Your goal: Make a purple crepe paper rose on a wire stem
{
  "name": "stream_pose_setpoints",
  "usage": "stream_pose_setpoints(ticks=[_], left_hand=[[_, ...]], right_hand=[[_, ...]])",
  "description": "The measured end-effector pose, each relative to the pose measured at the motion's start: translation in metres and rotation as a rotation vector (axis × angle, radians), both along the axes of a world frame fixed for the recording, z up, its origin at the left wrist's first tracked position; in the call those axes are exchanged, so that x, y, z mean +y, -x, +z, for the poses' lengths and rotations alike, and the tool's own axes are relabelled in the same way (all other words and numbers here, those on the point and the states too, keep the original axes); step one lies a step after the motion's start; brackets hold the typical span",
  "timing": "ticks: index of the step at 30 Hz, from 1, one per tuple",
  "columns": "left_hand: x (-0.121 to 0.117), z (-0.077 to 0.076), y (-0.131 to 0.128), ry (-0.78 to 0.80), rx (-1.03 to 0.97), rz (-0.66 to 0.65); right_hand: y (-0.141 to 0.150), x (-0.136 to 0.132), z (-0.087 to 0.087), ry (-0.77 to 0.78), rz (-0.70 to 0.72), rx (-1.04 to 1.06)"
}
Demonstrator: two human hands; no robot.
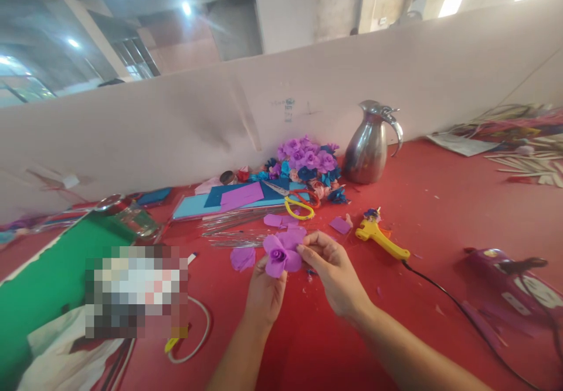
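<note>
My left hand (264,294) is closed around the base of a purple paper flower (280,252), held up over the red table (431,203). My right hand (332,268) pinches the flower's right-hand petal with its fingertips. A loose purple petal (243,258) lies just left of the flower, and more purple scraps (339,224) lie behind it. A yellow glue gun (379,237) rests to the right of my right hand, its black cord running toward the near right.
A pile of finished purple and blue flowers (308,162) sits by the white partition, beside a steel jug (369,142). Blue and purple sheets (237,199), yellow-handled scissors (298,206) and wire stems (237,227) lie behind my hands. A green sheet (48,279) lies left; a maroon tool (510,274) right.
</note>
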State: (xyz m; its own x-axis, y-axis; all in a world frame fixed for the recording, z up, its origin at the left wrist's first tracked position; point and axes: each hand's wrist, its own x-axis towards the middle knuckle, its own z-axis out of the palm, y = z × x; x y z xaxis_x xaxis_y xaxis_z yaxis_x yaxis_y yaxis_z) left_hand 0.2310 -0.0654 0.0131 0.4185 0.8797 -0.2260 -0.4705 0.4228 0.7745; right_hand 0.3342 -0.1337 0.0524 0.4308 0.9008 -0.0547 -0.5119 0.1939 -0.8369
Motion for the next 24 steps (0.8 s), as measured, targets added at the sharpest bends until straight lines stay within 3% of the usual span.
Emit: stream_pose_setpoints(ticks=[9,13,24], left_hand=[[-0.001,-0.004,-0.002,-0.101,-0.03,-0.012],[0.001,-0.008,-0.001,-0.094,0.045,0.064],[-0.002,-0.004,0.0,-0.191,0.189,0.03]], right_hand=[[0.0,0.002,-0.006,-0.024,0.014,0.028],[-0.003,0.006,-0.009,-0.002,-0.009,0.059],[-0.006,0.014,-0.021,0.012,-0.06,-0.031]])
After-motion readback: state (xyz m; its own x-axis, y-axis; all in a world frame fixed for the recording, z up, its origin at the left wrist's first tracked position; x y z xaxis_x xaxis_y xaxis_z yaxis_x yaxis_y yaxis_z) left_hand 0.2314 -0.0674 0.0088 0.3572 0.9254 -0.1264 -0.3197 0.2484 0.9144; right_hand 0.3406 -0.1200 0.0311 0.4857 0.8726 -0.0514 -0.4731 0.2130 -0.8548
